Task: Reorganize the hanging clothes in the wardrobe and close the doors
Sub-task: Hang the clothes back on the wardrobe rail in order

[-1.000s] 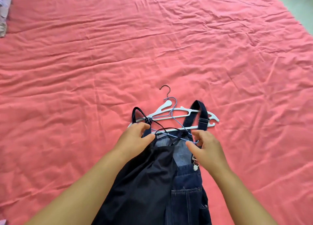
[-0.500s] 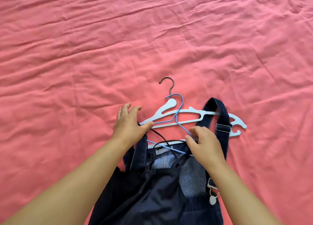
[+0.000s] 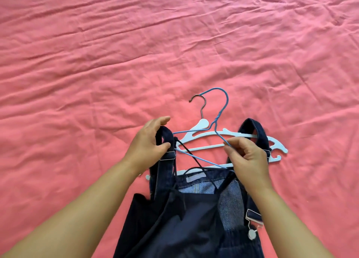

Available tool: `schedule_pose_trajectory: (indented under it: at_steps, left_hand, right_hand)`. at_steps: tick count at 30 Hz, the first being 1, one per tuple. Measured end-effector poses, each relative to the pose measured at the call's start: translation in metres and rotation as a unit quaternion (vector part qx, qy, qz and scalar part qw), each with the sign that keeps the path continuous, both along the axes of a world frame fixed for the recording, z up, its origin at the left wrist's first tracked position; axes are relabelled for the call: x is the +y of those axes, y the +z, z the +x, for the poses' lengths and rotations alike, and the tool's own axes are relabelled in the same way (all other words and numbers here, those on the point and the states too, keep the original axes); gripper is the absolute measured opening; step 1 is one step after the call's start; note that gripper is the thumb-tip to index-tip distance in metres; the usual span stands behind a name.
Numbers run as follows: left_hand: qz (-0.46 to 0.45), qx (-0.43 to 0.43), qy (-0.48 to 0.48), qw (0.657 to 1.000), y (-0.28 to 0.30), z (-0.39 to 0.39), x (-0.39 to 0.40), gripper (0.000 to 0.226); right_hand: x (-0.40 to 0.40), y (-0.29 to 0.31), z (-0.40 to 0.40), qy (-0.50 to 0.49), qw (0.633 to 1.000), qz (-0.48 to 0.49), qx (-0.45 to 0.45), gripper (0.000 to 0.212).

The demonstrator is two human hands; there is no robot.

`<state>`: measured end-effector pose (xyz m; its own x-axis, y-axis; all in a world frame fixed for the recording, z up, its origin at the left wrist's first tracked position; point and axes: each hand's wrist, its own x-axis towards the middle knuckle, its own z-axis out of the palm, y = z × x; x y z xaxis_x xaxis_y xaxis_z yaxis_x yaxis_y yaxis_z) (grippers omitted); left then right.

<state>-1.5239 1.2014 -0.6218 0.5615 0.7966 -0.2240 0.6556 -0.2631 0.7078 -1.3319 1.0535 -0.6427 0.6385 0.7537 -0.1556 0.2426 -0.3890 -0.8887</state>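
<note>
Wrinkled pink bed sheet [image 3: 116, 63] spreads wide from nine round to three o'clock, with no bed edge showing. Two hangers lie at centre, one white plastic hanger [image 3: 209, 139] and one blue wire hanger [image 3: 223, 106], tangled with thin black straps [image 3: 186, 154]. The left hand [image 3: 149, 143] grips a denim overalls [image 3: 233, 244] strap at nine o'clock; the right hand [image 3: 246, 154] pinches the blue wire, and a dark garment [image 3: 174, 228] overlaps at six.
</note>
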Motion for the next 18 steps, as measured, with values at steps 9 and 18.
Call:
schedule_pose_trajectory:
  at_steps: [9, 18]
  left_hand:
    - [-0.010, -0.004, -0.045, 0.999, 0.061, -0.018, -0.002, 0.059]
    - [0.082, -0.001, -0.079, 0.993, 0.145, -0.029, -0.030, 0.034]
  right_hand:
    - [-0.011, 0.064, -0.003, 0.000, 0.997, 0.071, -0.004, 0.031]
    - [-0.036, 0.149, -0.022, 0.001, 0.992, 0.127, 0.007, 0.029]
